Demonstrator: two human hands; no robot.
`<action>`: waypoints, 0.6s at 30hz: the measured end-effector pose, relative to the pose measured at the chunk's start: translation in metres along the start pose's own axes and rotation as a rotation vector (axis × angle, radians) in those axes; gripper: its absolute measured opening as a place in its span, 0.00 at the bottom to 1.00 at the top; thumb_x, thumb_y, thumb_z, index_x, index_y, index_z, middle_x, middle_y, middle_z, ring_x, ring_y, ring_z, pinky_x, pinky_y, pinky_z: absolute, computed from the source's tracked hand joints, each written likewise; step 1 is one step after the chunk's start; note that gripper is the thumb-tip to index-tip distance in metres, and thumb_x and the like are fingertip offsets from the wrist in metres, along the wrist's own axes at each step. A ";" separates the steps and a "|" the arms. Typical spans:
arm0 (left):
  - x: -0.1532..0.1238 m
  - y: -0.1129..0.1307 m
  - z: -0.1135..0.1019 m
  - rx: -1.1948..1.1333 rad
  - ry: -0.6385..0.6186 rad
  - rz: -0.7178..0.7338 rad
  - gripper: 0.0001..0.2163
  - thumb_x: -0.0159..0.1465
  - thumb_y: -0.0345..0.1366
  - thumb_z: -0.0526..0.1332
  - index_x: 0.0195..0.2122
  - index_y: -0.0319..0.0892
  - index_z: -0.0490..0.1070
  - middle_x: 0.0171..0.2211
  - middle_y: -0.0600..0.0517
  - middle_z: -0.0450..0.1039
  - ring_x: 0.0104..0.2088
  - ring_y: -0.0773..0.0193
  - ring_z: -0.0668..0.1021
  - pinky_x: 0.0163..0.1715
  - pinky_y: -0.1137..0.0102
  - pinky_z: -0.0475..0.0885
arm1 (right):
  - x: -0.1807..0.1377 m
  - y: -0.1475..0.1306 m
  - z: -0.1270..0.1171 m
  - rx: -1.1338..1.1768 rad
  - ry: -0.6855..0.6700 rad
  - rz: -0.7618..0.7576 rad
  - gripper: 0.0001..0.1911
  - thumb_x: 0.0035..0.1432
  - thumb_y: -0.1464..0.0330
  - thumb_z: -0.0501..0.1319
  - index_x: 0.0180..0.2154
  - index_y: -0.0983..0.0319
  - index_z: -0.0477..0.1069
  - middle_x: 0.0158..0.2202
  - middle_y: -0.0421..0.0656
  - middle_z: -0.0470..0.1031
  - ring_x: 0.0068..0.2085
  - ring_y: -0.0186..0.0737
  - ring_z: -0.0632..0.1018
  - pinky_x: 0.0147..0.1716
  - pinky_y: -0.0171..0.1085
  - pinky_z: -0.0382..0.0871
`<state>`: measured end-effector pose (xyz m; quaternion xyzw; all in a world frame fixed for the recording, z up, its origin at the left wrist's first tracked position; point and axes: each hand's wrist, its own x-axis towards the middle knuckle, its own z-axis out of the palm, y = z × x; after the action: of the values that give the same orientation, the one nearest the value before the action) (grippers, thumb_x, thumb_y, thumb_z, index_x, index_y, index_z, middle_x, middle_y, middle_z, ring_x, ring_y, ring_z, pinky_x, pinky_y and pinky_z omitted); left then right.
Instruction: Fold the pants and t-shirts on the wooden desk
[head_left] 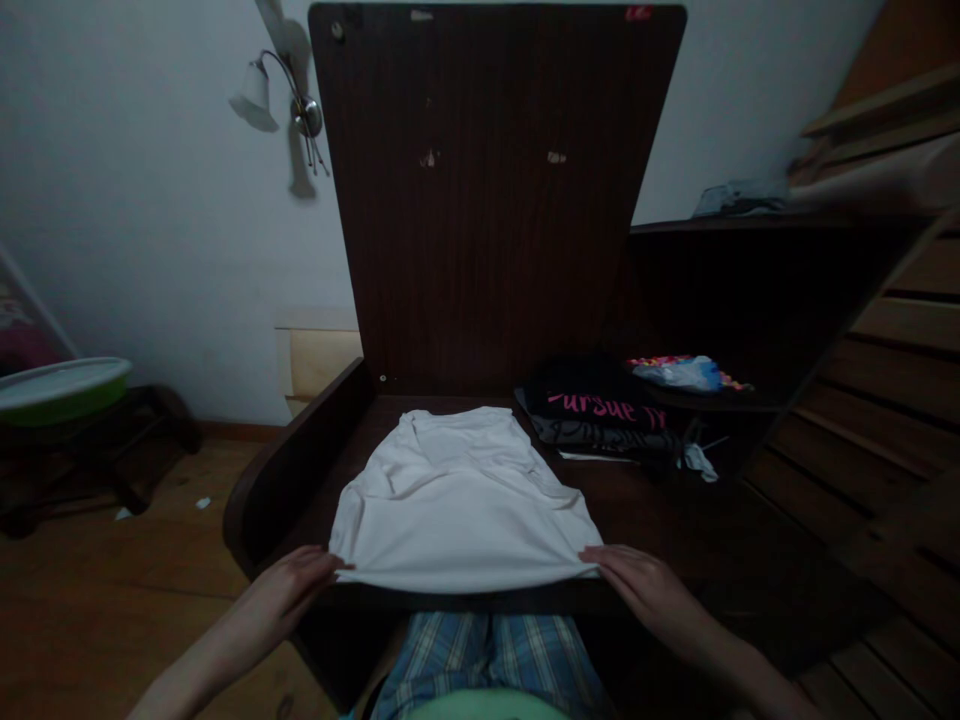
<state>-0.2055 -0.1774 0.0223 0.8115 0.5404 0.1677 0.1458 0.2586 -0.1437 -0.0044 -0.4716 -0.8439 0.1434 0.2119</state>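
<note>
A white shirt lies spread flat on a dark wooden surface in front of me. My left hand pinches the near left corner of its hem. At the near right corner of the hem, my right hand lies with fingers on the cloth edge, gripping it. Both hands rest at the surface's front edge. My plaid shorts show below.
Folded dark clothes, the top one black with pink lettering, are stacked at the back right, beside a colourful plastic bag. A tall dark wooden board stands upright behind. A wall lamp and a green basin are at left. Wooden slats are at right.
</note>
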 end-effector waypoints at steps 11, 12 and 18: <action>0.085 -0.008 -0.085 0.015 -0.042 -0.095 0.17 0.60 0.46 0.44 0.29 0.41 0.66 0.27 0.53 0.70 0.29 0.65 0.72 0.30 0.75 0.66 | 0.130 -0.010 -0.091 -0.081 -0.129 -0.062 0.17 0.60 0.63 0.44 0.34 0.63 0.68 0.31 0.44 0.73 0.34 0.37 0.73 0.33 0.32 0.65; 0.103 -0.014 -0.088 0.074 0.005 -0.117 0.16 0.60 0.45 0.44 0.28 0.40 0.65 0.27 0.52 0.70 0.29 0.64 0.72 0.29 0.74 0.65 | 0.152 -0.008 -0.091 -0.161 -0.091 -0.063 0.16 0.60 0.65 0.44 0.35 0.64 0.68 0.33 0.44 0.74 0.34 0.37 0.74 0.33 0.32 0.64; 0.184 -0.035 -0.068 0.466 0.165 -0.320 0.12 0.60 0.35 0.47 0.34 0.40 0.69 0.33 0.46 0.73 0.35 0.59 0.75 0.32 0.71 0.65 | 0.235 -0.005 -0.061 -0.762 0.003 0.004 0.13 0.55 0.77 0.48 0.35 0.68 0.70 0.36 0.54 0.74 0.39 0.45 0.73 0.37 0.37 0.61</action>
<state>-0.1976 0.0098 0.0902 0.7111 0.6956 0.0795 -0.0644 0.1761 0.0578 0.1032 -0.5183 -0.8356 -0.1808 0.0223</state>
